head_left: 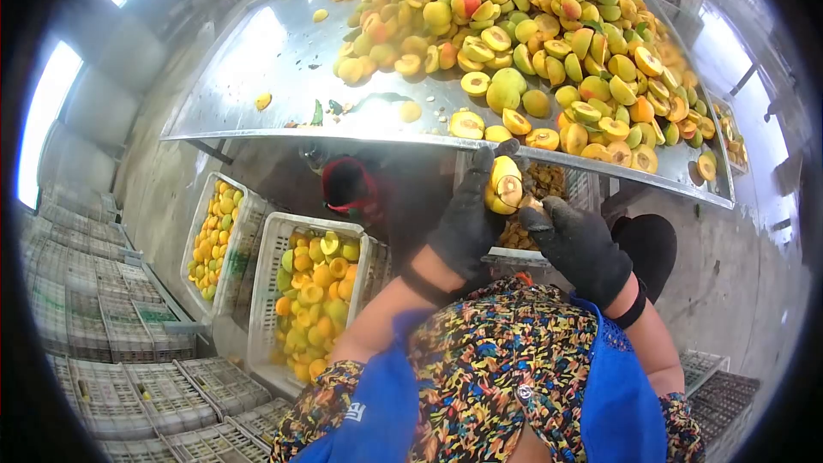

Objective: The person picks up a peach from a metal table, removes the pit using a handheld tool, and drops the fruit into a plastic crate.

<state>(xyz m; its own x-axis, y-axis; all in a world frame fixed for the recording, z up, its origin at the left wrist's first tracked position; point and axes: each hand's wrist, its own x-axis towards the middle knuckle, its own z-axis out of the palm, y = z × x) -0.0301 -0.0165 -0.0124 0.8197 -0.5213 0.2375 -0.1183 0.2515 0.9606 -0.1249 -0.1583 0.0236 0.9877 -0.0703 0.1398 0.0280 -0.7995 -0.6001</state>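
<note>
My left hand [470,216], in a dark glove, is closed round a yellow peach half [504,183] with its cut face and brown centre turned up. My gloved right hand [576,244] is closed on a small pitting tool [529,203]. The tool's thin curved end touches the cut face; its handle is mostly covered by my fingers. Both hands are just in front of the metal table's near edge. Below them is a crate of brownish pieces [544,182], partly hidden by my hands.
A large heap of peach halves [549,43] lies on the metal table [249,77]. To my left stand two crates of peaches, one nearer [268,287] and one farther [195,244]. Stacked crates [163,394] line the lower left. A dark bucket with a red rim [347,184] is under the table.
</note>
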